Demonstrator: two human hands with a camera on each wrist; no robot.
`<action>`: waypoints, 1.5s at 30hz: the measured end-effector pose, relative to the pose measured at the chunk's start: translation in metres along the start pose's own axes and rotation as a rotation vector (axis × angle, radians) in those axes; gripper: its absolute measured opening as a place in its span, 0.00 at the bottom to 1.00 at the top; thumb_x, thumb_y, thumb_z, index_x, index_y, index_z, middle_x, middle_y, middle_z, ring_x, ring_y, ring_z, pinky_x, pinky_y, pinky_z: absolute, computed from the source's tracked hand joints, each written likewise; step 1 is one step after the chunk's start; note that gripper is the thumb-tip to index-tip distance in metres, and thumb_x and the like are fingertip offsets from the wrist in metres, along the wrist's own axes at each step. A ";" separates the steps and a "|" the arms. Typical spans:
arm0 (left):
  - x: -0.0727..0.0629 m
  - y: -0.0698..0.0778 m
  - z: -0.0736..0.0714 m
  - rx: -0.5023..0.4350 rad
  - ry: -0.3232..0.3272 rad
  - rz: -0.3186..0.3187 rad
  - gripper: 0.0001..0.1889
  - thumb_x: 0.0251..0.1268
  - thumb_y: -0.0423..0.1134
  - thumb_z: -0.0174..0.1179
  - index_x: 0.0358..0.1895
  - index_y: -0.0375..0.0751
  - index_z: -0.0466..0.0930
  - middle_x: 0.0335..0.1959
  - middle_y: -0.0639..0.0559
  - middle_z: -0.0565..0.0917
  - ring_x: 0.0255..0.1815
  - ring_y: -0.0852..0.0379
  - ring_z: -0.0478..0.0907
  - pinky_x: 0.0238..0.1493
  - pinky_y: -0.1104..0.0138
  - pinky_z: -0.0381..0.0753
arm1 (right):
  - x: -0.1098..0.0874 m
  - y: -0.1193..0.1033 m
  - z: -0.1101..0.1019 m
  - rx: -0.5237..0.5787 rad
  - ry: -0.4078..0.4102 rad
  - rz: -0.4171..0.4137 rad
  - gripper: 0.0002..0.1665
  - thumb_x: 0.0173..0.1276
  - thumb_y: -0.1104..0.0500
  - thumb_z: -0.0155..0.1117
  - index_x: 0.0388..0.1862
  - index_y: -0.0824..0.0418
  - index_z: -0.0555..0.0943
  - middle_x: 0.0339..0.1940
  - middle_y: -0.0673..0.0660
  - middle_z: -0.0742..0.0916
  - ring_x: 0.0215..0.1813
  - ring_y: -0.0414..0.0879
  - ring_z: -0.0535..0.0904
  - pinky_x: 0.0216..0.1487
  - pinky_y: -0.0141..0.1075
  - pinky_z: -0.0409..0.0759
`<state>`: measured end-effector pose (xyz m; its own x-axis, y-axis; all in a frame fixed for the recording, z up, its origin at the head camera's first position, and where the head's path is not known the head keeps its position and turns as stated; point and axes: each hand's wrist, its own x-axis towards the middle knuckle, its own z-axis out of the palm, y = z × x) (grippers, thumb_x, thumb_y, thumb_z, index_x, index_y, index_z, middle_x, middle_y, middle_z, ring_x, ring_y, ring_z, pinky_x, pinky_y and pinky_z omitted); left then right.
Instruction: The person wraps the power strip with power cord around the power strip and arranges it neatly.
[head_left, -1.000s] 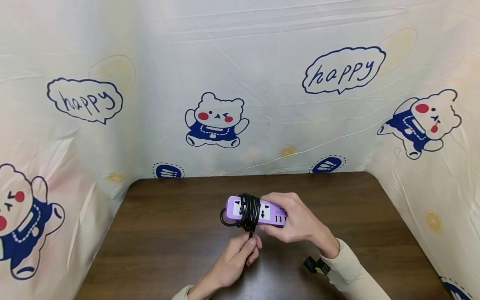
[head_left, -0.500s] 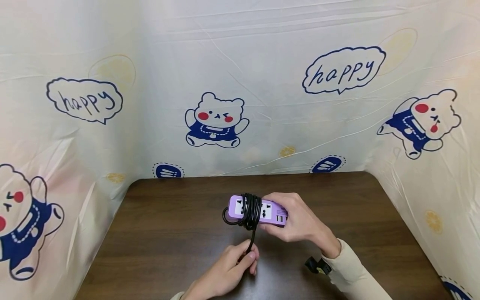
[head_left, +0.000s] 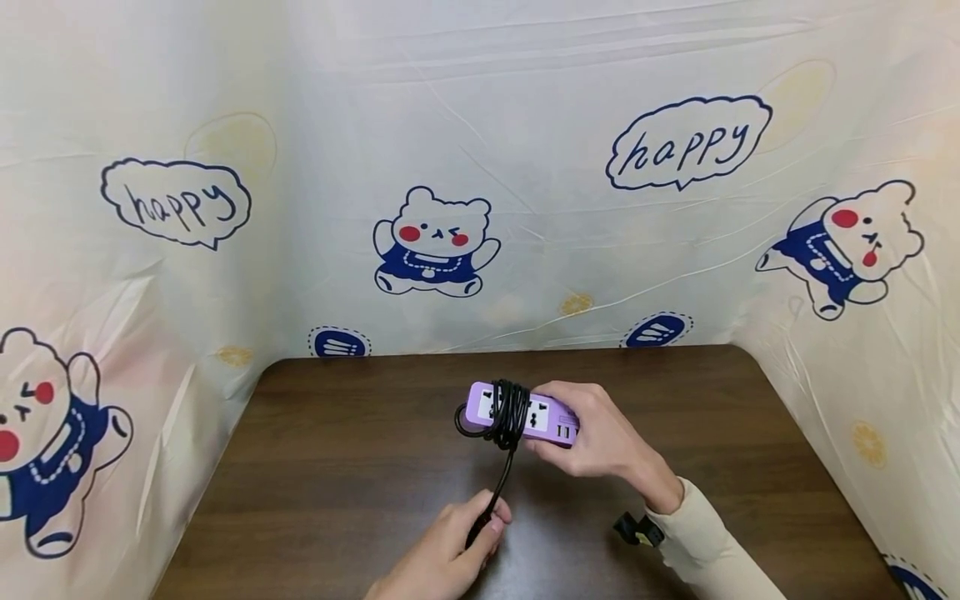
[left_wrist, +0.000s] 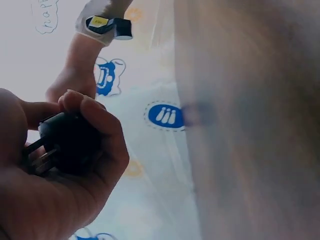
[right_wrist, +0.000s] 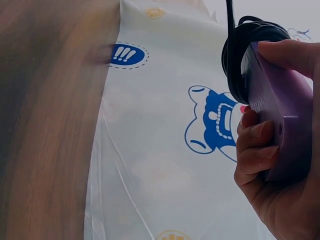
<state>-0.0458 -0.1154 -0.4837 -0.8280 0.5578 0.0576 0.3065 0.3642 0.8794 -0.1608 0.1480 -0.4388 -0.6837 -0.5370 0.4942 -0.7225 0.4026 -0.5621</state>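
A purple power strip (head_left: 551, 419) with white socket faces is held up over the table by my right hand (head_left: 600, 433), which grips its right end. In the right wrist view the fingers curl round the strip's purple casing (right_wrist: 285, 110). Several turns of black cord (head_left: 510, 415) wrap the strip's middle, and a small loop sticks out at its left end. From the wrap a length of cord runs down to my left hand (head_left: 457, 542). That hand grips the black plug (left_wrist: 75, 142), whose metal prongs (left_wrist: 45, 160) show in the left wrist view.
A dark brown wooden table (head_left: 337, 467) lies under both hands. Pale cloth (head_left: 525, 167) printed with bears and "happy" bubbles hangs along the back and sides. A small black camera (head_left: 637, 529) is strapped at the right sleeve (head_left: 705, 533).
My left hand has drawn down and toward me, so a longer stretch of cord shows between it and the wrap. The strip has shifted slightly up and right with my right hand.
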 end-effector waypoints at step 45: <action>0.029 0.098 -0.058 0.535 0.266 0.594 0.17 0.54 0.26 0.73 0.44 0.43 0.80 0.30 0.60 0.83 0.31 0.69 0.77 0.37 0.80 0.78 | -0.002 -0.014 0.034 -0.012 -0.165 -0.122 0.32 0.53 0.51 0.83 0.57 0.57 0.84 0.40 0.43 0.87 0.36 0.31 0.78 0.36 0.21 0.76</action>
<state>-0.0665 -0.1069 -0.3680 -0.5214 0.5984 0.6084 0.8518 0.4078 0.3289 -0.1458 0.1182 -0.4550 -0.5659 -0.6961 0.4419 -0.8005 0.3356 -0.4965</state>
